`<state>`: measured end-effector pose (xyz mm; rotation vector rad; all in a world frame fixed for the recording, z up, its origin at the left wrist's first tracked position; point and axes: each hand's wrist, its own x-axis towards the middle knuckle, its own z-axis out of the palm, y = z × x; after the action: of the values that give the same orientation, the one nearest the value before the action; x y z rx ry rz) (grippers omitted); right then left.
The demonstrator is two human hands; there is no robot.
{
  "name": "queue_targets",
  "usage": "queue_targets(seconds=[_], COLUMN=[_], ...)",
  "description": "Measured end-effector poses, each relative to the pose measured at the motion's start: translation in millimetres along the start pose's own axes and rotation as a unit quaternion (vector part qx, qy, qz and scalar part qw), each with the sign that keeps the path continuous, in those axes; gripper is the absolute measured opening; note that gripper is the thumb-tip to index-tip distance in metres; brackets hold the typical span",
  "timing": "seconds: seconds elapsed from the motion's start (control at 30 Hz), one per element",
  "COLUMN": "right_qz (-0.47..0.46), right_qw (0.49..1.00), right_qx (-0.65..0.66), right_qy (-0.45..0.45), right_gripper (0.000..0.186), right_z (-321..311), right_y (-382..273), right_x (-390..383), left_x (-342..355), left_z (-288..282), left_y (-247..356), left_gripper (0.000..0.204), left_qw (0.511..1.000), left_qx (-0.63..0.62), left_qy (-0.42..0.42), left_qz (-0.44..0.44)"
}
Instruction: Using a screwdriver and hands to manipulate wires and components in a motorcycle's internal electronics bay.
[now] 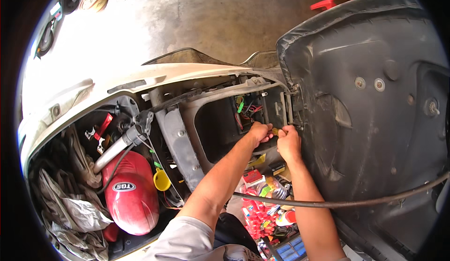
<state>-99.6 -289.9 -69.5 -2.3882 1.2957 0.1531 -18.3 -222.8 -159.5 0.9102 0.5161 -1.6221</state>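
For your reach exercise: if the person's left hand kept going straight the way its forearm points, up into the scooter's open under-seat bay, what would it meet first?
Probably the bundle of wires just beyond the left hand; depth is unclear, so it may meet the black compartment wall first.

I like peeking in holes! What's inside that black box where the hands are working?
Inside the black box you can see red wires and a green piece. The left hand and right hand cover whatever sits at the near edge, and the bottom is dark.
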Motion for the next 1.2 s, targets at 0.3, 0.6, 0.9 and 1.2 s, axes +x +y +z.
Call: queue_targets(seconds=[0.3,0.6,0.9,1.2], right_qz=[-0.117,0.118,0.185,0.053], right_qw=[0.991,0.992,0.977,0.998], right_qx=[-0.06,-0.033,-0.065,-0.02], right_qy=[0.003,-0.023,-0.086,-0.035], right_gripper=[0.018,0.014,0.027,0.021], right_z=[-25,-29,-26,-21], right_y=[-48,-39,-48,-6], right_x=[-11,-6,-2,-2], left_x=[7,-5,3,5], left_z=[7,19,11,19], left_y=[-13,-3,-10,-9], left_gripper=[0.029,0.027,0.03,0.03], left_qw=[0.989,0.981,0.969,0.97], left_qx=[0.035,0.122,0.168,0.163], left_qy=[0.137,0.148,0.175,0.177], left_qz=[0.05,0.025,0.035,0.046])
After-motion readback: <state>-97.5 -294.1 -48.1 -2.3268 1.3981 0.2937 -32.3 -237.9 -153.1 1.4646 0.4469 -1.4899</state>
